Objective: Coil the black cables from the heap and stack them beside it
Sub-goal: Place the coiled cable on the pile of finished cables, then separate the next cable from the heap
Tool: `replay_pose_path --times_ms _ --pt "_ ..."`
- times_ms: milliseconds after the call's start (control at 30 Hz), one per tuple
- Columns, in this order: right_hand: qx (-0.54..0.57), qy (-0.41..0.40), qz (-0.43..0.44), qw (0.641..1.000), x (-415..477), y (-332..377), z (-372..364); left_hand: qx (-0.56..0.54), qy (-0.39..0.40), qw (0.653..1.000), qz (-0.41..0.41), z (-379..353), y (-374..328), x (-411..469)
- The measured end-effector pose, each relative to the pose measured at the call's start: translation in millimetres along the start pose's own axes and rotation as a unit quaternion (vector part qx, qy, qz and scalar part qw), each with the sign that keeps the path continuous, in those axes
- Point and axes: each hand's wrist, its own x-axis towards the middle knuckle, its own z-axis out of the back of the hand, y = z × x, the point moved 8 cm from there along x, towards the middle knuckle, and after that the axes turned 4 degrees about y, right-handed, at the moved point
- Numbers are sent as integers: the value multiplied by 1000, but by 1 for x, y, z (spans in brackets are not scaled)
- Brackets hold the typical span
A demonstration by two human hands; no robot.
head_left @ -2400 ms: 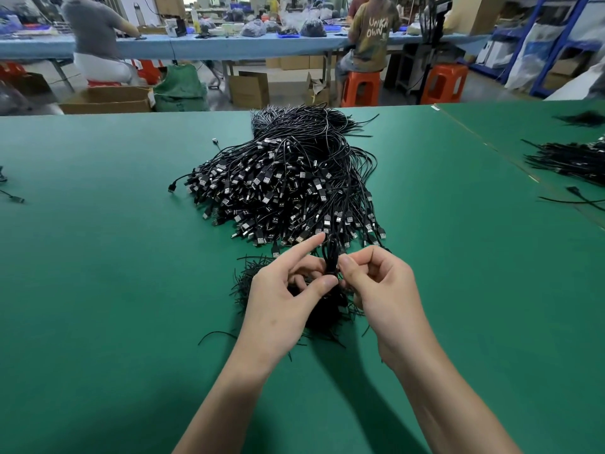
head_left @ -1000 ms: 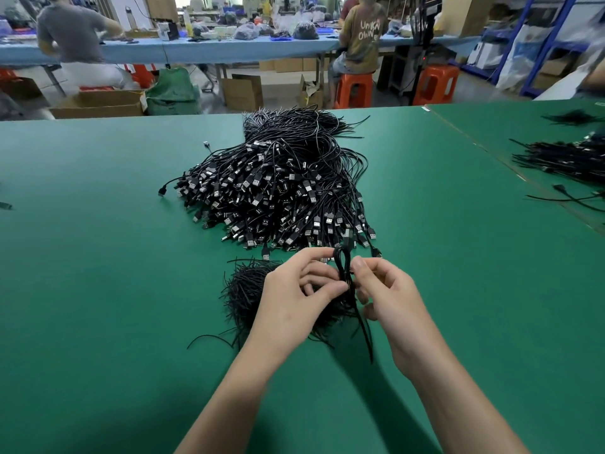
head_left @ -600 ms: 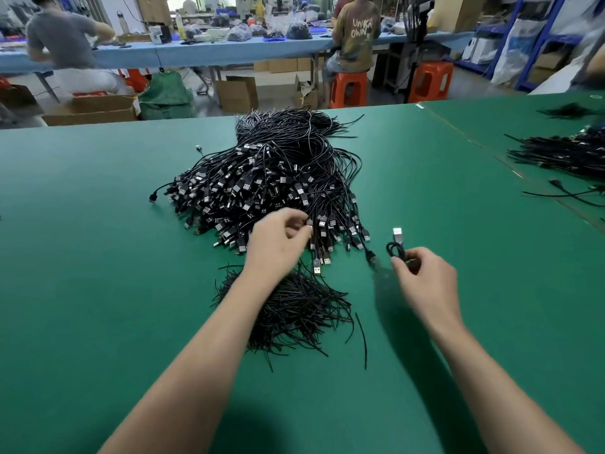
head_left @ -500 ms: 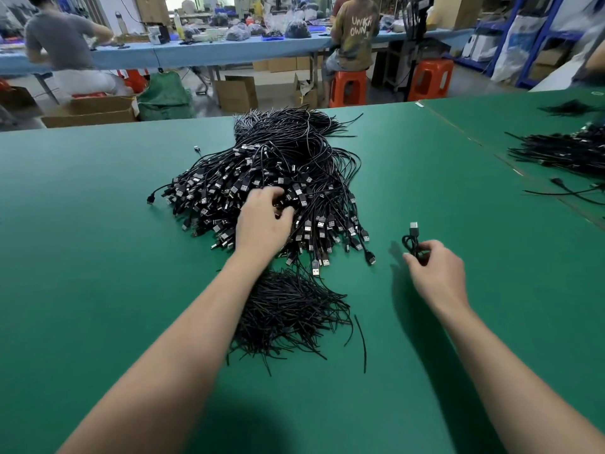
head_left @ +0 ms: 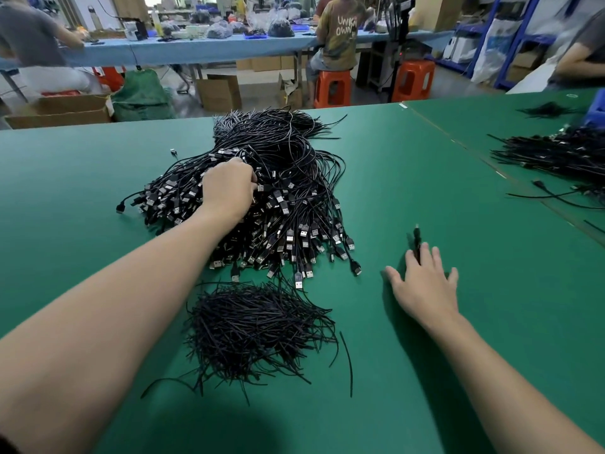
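From the head camera, my left hand (head_left: 229, 191) sits at centre frame on top of the heap of black cables (head_left: 288, 204). Its fingers curl down among the plugs, but I cannot tell whether they grip one. At right of centre my right hand (head_left: 425, 283) lies released, fingers spread, the fingertips touching a coiled cable (head_left: 416, 239) on the green table (head_left: 98, 224) beside the heap. A pile of thin black ties (head_left: 258, 335) lies at lower centre.
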Motion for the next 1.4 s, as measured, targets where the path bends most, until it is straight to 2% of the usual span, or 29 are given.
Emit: replay_pose_path --times_ms 67,167,233,300,400,433,500,633,700,767,833,900,933,1000,1067,1133,1200,1267,1333,1400 --pt "14 -7 13 1000 -3 6 7 82 -30 996 -29 2 -4 -2" --pt "81 -68 91 990 -16 37 21 72 -68 995 -16 8 0 -14" --pt "160 -81 157 971 -28 69 27 -12 -71 997 30 11 7 -24" --pt "273 -48 203 939 -41 102 28 -152 -46 983 95 5 17 -41" --pt "400 44 207 892 -56 143 22 -368 -1 914 169 -11 24 -74" --pt "453 92 187 867 -59 154 16 -416 0 890 187 -13 25 -87" --pt "569 189 128 790 -66 172 4 -474 -13 856 206 -7 24 -112" --pt "690 293 59 659 -79 200 4 -547 -32 816 186 17 6 -169" --pt "731 324 42 599 -85 209 11 -559 -27 811 169 27 -8 -200" --pt "755 339 23 560 -90 213 18 -560 -2 815 150 34 -26 -228" --pt "771 350 2 532 -96 211 21 -542 16 830 126 41 -38 -245" --pt "786 372 -1 493 -105 206 25 -504 -3 859 86 55 -38 -250" --pt "785 383 11 487 -111 202 29 -486 -28 871 70 62 -33 -248" --pt "759 408 61 503 -128 195 41 -446 -77 891 28 78 -24 -237" --pt "720 439 128 522 -152 193 54 -362 -99 925 -59 91 -30 -224" --pt "684 468 188 527 -177 191 66 -285 -86 942 -156 98 -48 -208" --pt "650 481 237 539 -198 185 75 -271 -74 931 -234 105 -64 -198" --pt "611 475 257 579 -209 173 75 -263 -85 918 -285 115 -70 -193" --pt "575 460 252 628 -212 157 70 -237 -99 919 -298 123 -67 -189" --pt "563 453 246 646 -214 146 66 -204 -116 925 -299 128 -64 -187"
